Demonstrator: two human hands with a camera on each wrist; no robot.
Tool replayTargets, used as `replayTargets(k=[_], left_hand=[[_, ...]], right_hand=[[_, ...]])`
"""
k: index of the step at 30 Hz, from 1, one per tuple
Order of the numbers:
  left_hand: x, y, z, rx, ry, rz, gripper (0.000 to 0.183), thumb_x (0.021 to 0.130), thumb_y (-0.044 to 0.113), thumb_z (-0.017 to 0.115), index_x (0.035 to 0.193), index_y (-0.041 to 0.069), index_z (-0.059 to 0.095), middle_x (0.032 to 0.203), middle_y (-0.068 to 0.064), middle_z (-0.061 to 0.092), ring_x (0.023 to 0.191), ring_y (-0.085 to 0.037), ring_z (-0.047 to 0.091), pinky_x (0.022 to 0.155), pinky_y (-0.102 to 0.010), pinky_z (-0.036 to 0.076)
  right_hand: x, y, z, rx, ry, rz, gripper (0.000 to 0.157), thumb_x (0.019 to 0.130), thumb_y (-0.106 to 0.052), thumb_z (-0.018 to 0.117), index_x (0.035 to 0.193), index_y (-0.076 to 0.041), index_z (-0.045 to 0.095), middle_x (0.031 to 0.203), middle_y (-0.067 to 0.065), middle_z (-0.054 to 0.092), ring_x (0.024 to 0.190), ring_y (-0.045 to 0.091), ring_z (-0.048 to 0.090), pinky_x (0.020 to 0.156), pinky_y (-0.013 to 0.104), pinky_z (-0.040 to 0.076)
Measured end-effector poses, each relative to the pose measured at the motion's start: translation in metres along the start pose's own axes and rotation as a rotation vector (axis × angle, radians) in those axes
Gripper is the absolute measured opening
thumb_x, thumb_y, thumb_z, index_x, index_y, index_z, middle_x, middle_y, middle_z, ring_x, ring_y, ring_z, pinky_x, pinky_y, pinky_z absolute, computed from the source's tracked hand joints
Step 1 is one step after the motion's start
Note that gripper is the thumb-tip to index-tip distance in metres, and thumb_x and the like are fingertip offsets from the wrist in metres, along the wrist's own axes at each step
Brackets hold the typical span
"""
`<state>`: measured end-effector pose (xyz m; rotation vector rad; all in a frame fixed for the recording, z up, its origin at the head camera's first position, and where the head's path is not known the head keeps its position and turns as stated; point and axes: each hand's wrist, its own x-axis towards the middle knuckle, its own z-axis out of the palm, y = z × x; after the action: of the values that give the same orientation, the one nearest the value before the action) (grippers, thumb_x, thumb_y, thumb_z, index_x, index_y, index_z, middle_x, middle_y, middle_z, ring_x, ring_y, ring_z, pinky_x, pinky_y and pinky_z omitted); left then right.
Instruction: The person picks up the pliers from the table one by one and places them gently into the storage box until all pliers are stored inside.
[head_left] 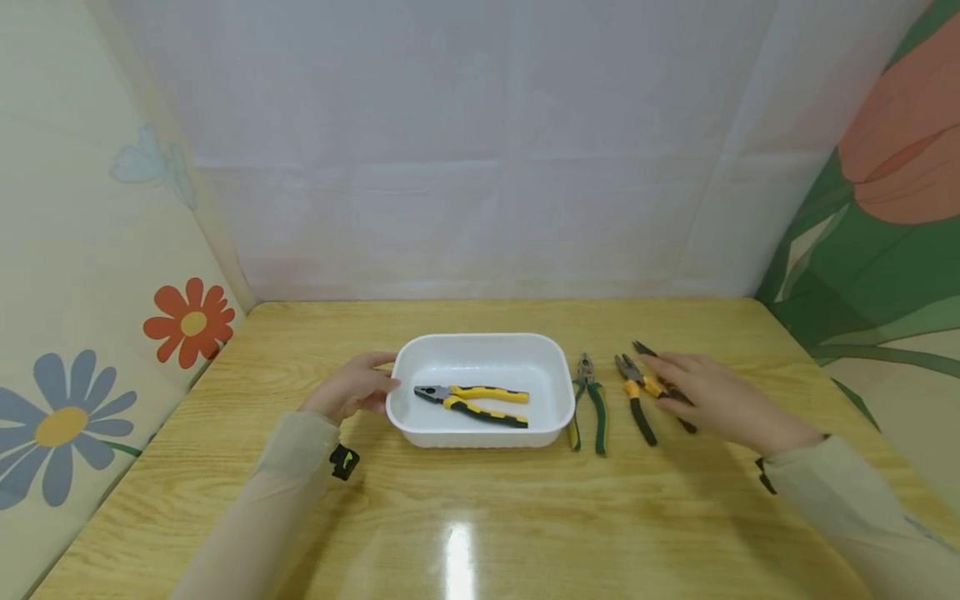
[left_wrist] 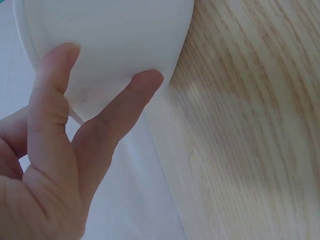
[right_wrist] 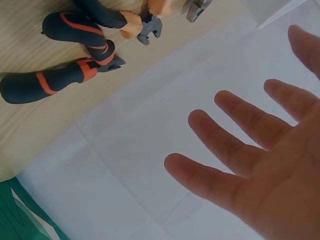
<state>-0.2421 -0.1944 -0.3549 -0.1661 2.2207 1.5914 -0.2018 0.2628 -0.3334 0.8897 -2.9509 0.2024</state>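
Note:
My left hand (head_left: 354,387) touches the left end of a white plastic bin (head_left: 480,439), its extended fingertips (left_wrist: 147,80) against the outer wall in the left wrist view. Inside the bin lie combination pliers (head_left: 480,403) with yellow and black handles. Over on the right, my right hand (head_left: 716,398) hovers with spread fingers and nothing in its grasp. Beneath it, partly hidden, are pliers with black and red-orange handles (right_wrist: 40,86). Just left of that hand lie pliers with orange and black handles (head_left: 637,404). Green-handled pliers (head_left: 596,408) rest between these and the bin.
The wood-grain table (head_left: 420,517) carries the bin and the tools. A pale cloth (head_left: 495,208) hangs behind its back edge. Flower-patterned panels (head_left: 67,425) stand at both sides.

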Motion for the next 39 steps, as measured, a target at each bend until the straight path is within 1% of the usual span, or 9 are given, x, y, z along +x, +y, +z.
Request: replayTargets(k=[7, 14, 21, 35, 39], left_hand=[[-0.001, 0.001, 0.0, 0.002, 0.012, -0.016, 0.059, 0.096, -0.004, 0.052, 0.15, -0.005, 0.027, 0.142, -0.037, 0.037, 0.071, -0.016, 0.067, 0.06, -0.025, 0.058], [-0.001, -0.001, 0.0, 0.004, 0.005, -0.016, 0.06, 0.096, -0.005, 0.052, 0.15, -0.005, 0.027, 0.143, -0.037, 0.036, 0.074, -0.017, 0.067, 0.067, -0.029, 0.06], [-0.002, -0.001, 0.0, -0.011, 0.009, -0.017, 0.06, 0.096, -0.005, 0.052, 0.15, -0.004, 0.027, 0.143, -0.037, 0.036, 0.073, -0.017, 0.067, 0.066, -0.029, 0.06], [-0.002, 0.001, 0.0, -0.01, 0.007, -0.019, 0.06, 0.096, -0.004, 0.051, 0.15, -0.004, 0.026, 0.143, -0.036, 0.036, 0.069, -0.014, 0.065, 0.061, -0.025, 0.059], [-0.003, 0.001, 0.001, -0.011, 0.002, -0.018, 0.06, 0.096, -0.005, 0.051, 0.15, -0.005, 0.026, 0.144, -0.037, 0.035, 0.072, -0.017, 0.066, 0.062, -0.026, 0.059]], right_hand=[[-0.003, 0.004, 0.0, -0.005, -0.026, 0.059, 0.063, 0.092, -0.023, 0.068, 0.143, 0.004, 0.042, 0.134, 0.033, 0.047, 0.118, 0.052, 0.044, 0.093, 0.066, 0.041], [-0.005, 0.01, 0.003, -0.009, -0.019, 0.079, 0.061, 0.092, -0.022, 0.068, 0.141, 0.005, 0.044, 0.132, 0.033, 0.048, 0.117, 0.052, 0.045, 0.091, 0.066, 0.043], [-0.008, 0.018, 0.007, -0.03, -0.005, 0.096, 0.057, 0.09, -0.019, 0.069, 0.136, 0.008, 0.048, 0.127, 0.037, 0.049, 0.112, 0.055, 0.047, 0.089, 0.067, 0.043], [-0.008, 0.029, 0.014, -0.019, 0.025, 0.105, 0.053, 0.091, -0.017, 0.068, 0.133, 0.01, 0.05, 0.124, 0.034, 0.053, 0.11, 0.053, 0.05, 0.089, 0.066, 0.044], [-0.007, 0.032, 0.019, -0.038, 0.02, 0.124, 0.053, 0.091, -0.018, 0.068, 0.131, 0.011, 0.05, 0.122, 0.035, 0.054, 0.108, 0.054, 0.05, 0.087, 0.066, 0.044]])
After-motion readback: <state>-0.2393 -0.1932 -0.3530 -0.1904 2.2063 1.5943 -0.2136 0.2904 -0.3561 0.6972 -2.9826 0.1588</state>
